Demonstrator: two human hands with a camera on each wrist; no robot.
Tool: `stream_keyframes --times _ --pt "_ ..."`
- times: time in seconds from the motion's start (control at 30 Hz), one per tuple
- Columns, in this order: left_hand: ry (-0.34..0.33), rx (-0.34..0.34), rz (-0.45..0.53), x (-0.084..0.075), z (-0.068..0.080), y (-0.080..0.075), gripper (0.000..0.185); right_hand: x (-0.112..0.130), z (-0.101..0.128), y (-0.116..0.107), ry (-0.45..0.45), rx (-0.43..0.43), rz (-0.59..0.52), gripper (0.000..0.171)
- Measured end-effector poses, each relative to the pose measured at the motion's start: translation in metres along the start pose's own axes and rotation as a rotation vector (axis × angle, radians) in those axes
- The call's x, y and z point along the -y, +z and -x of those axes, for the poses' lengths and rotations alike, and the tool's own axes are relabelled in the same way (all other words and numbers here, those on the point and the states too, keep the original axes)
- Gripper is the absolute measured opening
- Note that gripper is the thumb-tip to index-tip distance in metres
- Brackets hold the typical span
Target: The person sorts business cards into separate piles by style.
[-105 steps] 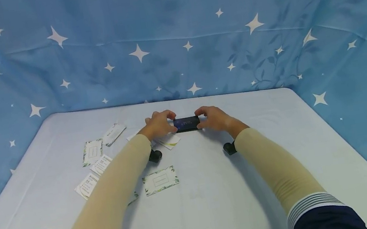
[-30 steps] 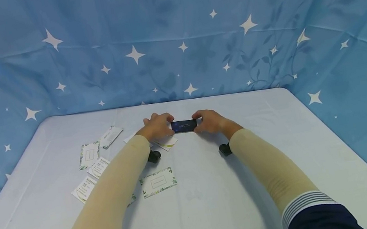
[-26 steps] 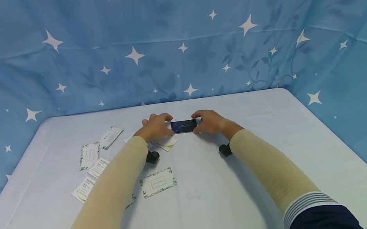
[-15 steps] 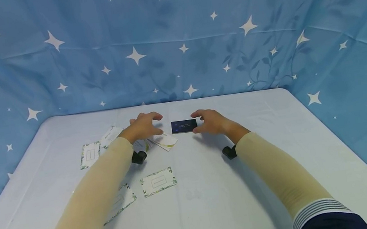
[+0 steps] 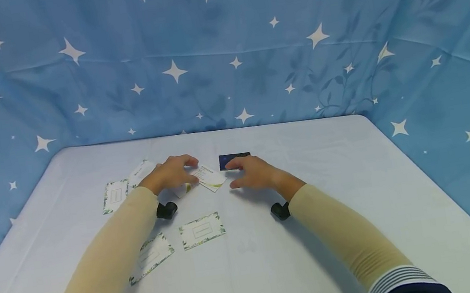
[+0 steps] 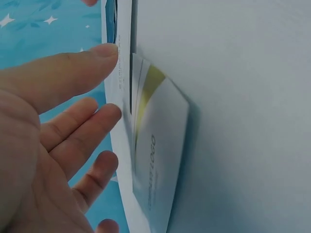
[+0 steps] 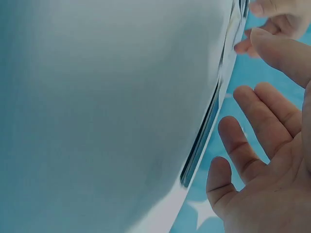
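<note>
A small dark blue card (image 5: pixel 234 159) lies flat on the white table (image 5: pixel 360 188) near the back. My right hand (image 5: pixel 250 171) hovers just in front of it, fingers spread and holding nothing. In the right wrist view the card's dark edge (image 7: pixel 198 148) shows beside the open fingers (image 7: pixel 243 141). My left hand (image 5: pixel 172 172) is open over a small stack of white cards with a yellow-green swoosh (image 5: pixel 211 177). The left wrist view has the swoosh card (image 6: pixel 158 160) right under the spread fingers (image 6: pixel 82 131).
More cards lie at the left: two green-bordered ones (image 5: pixel 202 229) (image 5: pixel 150 254) near the front, another (image 5: pixel 115 195) and a white one (image 5: pixel 140 171) farther back. A blue star-patterned cloth (image 5: pixel 223 67) walls in the table on three sides.
Both hands have let go of the dark card, which now lies on the table. My left hand moved left to the white cards. My right hand drew back and left.
</note>
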State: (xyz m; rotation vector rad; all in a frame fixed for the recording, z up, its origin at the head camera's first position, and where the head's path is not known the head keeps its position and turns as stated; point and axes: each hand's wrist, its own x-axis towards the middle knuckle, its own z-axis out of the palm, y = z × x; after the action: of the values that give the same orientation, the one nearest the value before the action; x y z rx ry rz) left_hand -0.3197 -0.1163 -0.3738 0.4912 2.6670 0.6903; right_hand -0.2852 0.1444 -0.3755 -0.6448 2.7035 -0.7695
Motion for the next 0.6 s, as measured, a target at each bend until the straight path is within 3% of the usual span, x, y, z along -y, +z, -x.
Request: stream_keyframes --times 0.27,0.6 --pt "0.003 0.009 -0.011 -0.001 0.008 0.000 0.052 0.013 0.000 0.010 0.015 0.061 0.030 0.055" --pt "0.032 0.050 -0.041 -0.007 0.022 0.003 0.041 0.013 0.004 0.009 0.064 0.066 0.057 0.054"
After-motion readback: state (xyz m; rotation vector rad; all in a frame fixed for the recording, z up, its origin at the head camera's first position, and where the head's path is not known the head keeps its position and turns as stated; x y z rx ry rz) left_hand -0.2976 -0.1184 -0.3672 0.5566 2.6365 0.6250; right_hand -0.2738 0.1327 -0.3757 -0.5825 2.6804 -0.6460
